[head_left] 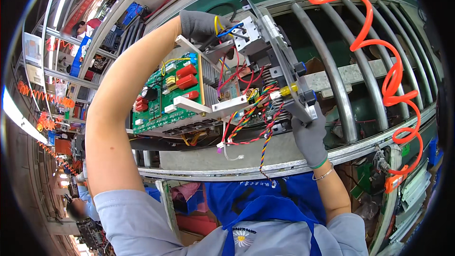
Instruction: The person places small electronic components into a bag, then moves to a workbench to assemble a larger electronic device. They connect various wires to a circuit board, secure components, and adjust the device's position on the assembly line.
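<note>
In front of me lies an opened electronic unit with a green circuit board (163,90), red components on it and bundles of coloured wires (256,99). A metal end panel (279,52) stands at its right, tilted, with knobs and a yellow part on it. My right hand (310,137), in a grey glove, is closed round the panel's near lower corner. My left hand (199,24), also gloved in grey, reaches over to the unit's far side, beside a grey-white terminal block (247,36) with yellow and blue wires. Its fingers are mostly hidden behind brackets and wires.
Metal rollers (332,71) run to the right of the unit. An orange coiled air hose (391,80) hangs over them. A metal rail (189,173) borders the near side. Other people (87,28) and workstations are at the far left.
</note>
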### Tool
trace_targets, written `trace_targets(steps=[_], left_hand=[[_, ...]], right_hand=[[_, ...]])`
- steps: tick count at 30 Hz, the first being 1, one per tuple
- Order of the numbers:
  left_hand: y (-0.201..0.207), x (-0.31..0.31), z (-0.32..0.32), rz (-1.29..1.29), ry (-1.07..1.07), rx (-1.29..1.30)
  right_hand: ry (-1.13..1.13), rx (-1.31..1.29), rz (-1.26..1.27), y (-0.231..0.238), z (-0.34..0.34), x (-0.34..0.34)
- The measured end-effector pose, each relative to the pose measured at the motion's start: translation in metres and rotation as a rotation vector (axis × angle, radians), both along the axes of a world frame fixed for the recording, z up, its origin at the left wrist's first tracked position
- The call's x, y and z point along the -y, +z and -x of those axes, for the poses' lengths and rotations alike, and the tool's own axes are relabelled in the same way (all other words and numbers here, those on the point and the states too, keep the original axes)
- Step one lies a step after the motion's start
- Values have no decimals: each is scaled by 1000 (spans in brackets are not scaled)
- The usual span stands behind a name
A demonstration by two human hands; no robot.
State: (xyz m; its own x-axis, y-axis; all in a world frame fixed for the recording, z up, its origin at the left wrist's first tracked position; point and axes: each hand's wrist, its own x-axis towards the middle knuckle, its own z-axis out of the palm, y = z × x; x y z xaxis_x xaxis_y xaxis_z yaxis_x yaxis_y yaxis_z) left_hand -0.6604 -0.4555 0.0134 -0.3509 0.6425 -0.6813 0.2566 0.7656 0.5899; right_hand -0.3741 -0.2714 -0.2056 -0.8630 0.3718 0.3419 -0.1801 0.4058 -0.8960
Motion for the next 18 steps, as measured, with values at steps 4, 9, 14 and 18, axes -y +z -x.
trace_targets(steps=[4,9,14,18], left_hand=[[3,-2,13,169,-322,-574],[26,43,40,658,-469,-1500],[96,168,52,1069,-170,-1524],[119,250,14,941,34,-1018]], right_hand=[[57,24,29,14,-2,0],[101,104,76,21,-3,0],[89,153,159,19,-3,-1],[110,129,253,21,-4,3]])
